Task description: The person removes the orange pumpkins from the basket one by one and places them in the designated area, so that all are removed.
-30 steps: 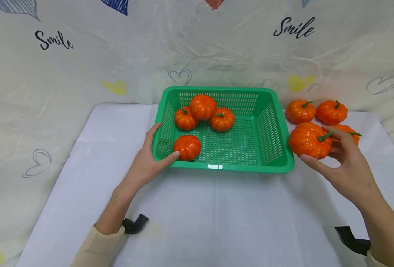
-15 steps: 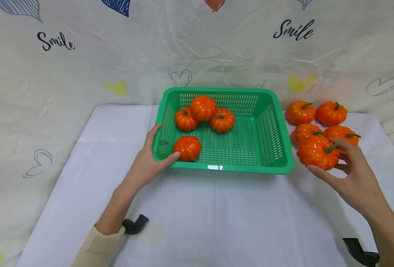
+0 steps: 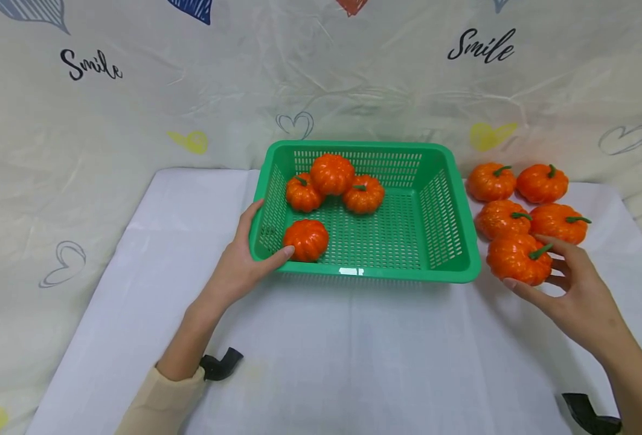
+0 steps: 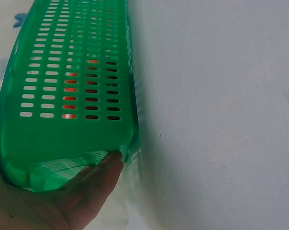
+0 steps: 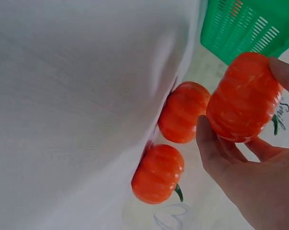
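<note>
My left hand (image 3: 235, 258) grips the left end of a green plastic basket (image 3: 377, 275), thumb over the front rim, fingers against the outer end wall. In the left wrist view, the fingers (image 4: 94, 191) lie along that slotted wall. Several small orange pumpkins sit inside the basket; one pumpkin (image 3: 305, 240) lies near my left thumb. To the right of the basket, my right hand (image 3: 584, 302) holds a green-stemmed orange pumpkin (image 3: 518, 258) between thumb and fingers. The right wrist view shows this pumpkin (image 5: 245, 98) raised off the white cloth.
Several more orange pumpkins are grouped right of the basket, including one (image 3: 502, 219) just behind the held pumpkin and another (image 3: 558, 222) beside it. A white cloth (image 3: 353, 356) covers the table. Behind it hangs a printed sheet (image 3: 364, 72).
My right hand has drawn the pumpkin toward me and slightly right, away from the basket rim, uncovering the pumpkin behind it. The left hand and basket have stayed in place.
</note>
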`<action>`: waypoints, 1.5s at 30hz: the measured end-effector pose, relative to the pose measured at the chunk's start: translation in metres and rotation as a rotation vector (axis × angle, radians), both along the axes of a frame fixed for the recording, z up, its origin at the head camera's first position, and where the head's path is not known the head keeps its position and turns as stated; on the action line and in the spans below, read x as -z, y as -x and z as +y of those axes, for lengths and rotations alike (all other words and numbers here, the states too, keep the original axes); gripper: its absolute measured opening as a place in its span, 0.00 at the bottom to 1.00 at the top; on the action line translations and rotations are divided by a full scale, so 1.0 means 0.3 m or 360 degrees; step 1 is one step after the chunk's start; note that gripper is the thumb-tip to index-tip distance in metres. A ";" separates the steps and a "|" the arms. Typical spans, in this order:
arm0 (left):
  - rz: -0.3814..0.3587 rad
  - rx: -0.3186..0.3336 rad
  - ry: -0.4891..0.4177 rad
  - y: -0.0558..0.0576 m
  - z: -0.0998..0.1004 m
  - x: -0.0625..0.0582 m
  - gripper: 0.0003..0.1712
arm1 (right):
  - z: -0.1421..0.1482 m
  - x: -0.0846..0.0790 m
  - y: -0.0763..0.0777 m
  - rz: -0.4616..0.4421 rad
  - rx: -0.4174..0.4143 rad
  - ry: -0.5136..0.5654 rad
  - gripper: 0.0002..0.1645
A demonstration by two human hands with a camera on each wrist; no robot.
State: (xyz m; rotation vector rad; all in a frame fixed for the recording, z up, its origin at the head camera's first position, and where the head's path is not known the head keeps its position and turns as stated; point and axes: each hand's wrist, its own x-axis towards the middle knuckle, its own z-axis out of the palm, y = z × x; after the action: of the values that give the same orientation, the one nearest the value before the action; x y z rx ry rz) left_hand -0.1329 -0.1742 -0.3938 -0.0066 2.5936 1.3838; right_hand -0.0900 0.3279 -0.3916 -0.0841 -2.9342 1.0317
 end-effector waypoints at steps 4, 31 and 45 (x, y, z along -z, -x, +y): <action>-0.0005 0.0000 -0.0007 0.001 0.002 -0.001 0.57 | 0.009 0.008 0.004 -0.0028 -0.0006 -0.0012 0.57; -0.0014 -0.0013 -0.0027 -0.014 -0.007 0.000 0.57 | 0.076 0.066 0.040 -0.0338 -0.0111 -0.0112 0.61; -0.0003 -0.0005 -0.0026 0.000 0.001 -0.002 0.57 | 0.072 0.063 0.041 -0.0329 -0.0130 -0.0153 0.63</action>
State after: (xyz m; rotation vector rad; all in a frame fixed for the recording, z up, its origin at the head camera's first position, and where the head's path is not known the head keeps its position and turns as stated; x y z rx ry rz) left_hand -0.1330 -0.1739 -0.3931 -0.0100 2.5815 1.4056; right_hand -0.1022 0.3496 -0.4104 -0.0729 -3.1935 0.9428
